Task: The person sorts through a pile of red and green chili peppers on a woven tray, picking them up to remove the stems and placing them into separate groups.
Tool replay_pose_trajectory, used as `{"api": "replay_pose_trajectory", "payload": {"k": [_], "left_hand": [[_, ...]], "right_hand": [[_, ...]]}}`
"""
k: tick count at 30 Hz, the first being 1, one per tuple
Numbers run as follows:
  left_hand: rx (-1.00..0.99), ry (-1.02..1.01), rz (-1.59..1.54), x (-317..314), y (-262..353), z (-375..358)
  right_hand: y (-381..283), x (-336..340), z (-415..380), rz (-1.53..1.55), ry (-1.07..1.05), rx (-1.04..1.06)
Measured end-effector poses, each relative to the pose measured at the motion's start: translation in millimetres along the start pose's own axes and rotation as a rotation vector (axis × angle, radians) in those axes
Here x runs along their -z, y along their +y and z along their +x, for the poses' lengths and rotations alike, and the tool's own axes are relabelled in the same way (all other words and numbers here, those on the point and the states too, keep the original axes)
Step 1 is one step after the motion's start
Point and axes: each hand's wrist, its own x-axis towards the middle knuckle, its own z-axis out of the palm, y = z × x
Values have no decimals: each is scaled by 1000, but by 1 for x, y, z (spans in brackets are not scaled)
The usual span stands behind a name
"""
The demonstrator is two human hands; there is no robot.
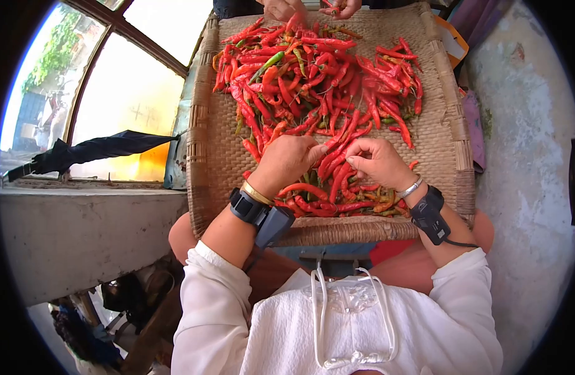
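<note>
Curled over the near part of the pile, my left hand (286, 164) has its thumb and fingers closed on a red chili pepper (332, 145). My right hand (383, 164) is just to the right, its thumb and forefinger pinched together; what lies between the fingertips is too small to make out. Below both hands, red and a few orange-brown chili peppers (325, 190) lie near the front rim. A larger heap of red chili peppers (300, 75) spreads beyond my hands, with a green chili pepper (267, 67) on top.
The peppers rest on a woven tray (437, 125) with a thick rim, above my knees. Another person's hands (286, 9) work at its far edge. A folded black umbrella (94, 152) lies by the window at left. A wall (531, 156) stands at right.
</note>
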Motion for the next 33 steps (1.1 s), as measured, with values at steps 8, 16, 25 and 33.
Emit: {"api": "replay_pose_trajectory", "payload": {"k": [8, 16, 25, 33], "left_hand": [[278, 294, 263, 7, -41, -6], [228, 327, 196, -9, -52, 0], [109, 349, -46, 0, -20, -15], [-172, 258, -215, -11, -13, -11]], "right_hand": [[-17, 53, 5, 470, 399, 55], [-26, 33, 21, 696, 491, 115], [7, -63, 44, 307, 185, -171], [8, -37, 35, 436, 118, -203]]}}
